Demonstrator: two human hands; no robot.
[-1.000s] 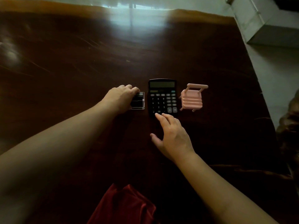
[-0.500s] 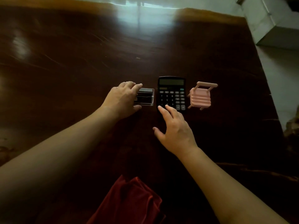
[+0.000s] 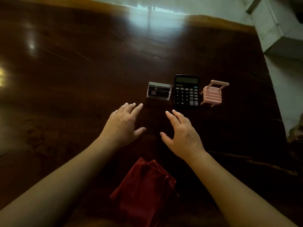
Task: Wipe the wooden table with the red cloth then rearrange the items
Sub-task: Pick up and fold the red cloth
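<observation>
Fingers [image 3: 137, 106] of both hands spread, empty — red cloth [image 3: 144, 190] behind, calculator [image 3: 186, 91] just ahead.

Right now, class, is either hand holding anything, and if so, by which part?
Nothing is held. The left hand and right hand are both open and empty above the dark wooden table.

On the wooden table [image 3: 82, 71]: one calculator [image 3: 186, 92], one clear card holder [image 3: 158, 91], one small pink chair [image 3: 212, 94], one red cloth [image 3: 144, 190], and two hands.
</observation>
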